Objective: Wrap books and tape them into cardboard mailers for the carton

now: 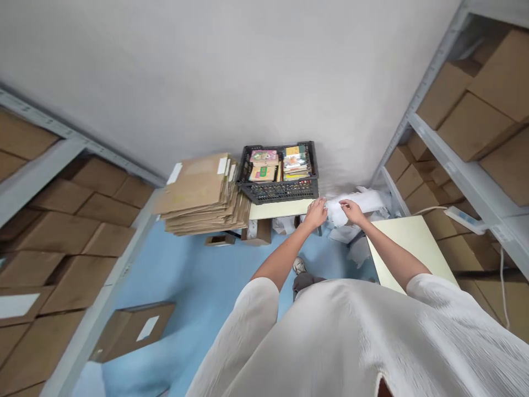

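A white wrapping sheet (366, 202), thin and crumpled at its near end, lies at the right end of the cream table (285, 209). My left hand (316, 213), back upward and fingers bent, is closed at the left edge of that sheet. With thumb and fingers pinched together, my right hand (352, 212) grips the sheet a short way to the right. Beyond my left hand, a black plastic crate (278, 193) holds books (263, 157) in stacks. The exact grip of my left fingertips is partly hidden.
Flattened cardboard boxes (194, 187) are piled left of the crate. Shelves of cartons (58, 231) line both sides. A second cream table (407, 242) stands right, near a white power strip (466, 219). One carton (134, 331) sits on the blue floor (198, 286).
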`<state>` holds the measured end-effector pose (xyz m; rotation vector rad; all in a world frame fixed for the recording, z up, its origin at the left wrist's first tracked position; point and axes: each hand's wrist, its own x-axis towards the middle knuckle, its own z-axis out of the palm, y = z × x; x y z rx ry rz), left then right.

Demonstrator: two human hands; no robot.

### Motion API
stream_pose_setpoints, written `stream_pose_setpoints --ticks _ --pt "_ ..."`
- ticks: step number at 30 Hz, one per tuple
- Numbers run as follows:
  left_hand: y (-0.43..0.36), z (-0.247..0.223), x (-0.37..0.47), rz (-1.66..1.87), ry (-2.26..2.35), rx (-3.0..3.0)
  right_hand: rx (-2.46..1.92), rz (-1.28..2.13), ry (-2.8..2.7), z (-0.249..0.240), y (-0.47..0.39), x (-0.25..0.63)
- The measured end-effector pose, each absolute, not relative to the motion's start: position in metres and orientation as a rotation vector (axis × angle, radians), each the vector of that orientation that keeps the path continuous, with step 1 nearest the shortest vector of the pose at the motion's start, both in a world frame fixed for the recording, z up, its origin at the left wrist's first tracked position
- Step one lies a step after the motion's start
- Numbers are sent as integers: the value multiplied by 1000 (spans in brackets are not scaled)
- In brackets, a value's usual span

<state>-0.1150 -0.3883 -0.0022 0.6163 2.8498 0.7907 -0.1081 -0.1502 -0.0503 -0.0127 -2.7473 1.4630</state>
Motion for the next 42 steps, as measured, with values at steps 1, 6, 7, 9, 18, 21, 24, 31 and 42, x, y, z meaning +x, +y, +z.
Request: stream_pose_setpoints --ticks 1,6,7,9,18,21,24,31,42 --pt "-403 -2 -123 816 2862 610 42 1464 -2741 -47 -165 -121" --pt "-483 0 -179 963 2922 685 208 1435 -2677 -28 -238 -197" --pt "-500 2 -193 981 2938 688 219 1417 -2672 -24 -252 -213" --pt "-535 5 -223 998 2970 677 241 1369 -2674 -16 -283 -244" --pt "-683 13 -347 796 3043 568 446 1176 -2726 -8 -419 -343" --pt "-709 11 -379 751 3051 553 478 1087 -2807 -12 -447 -368" --pt "-720 6 -404 759 3027 594 504 957 -2895 -19 -466 -392" --pt "-714 -4 -434 763 2976 604 501 774 -2977 -38 -489 -435" --pt "-715 -18 -449 749 2943 582 498 797 -2967 -57 -498 -450"
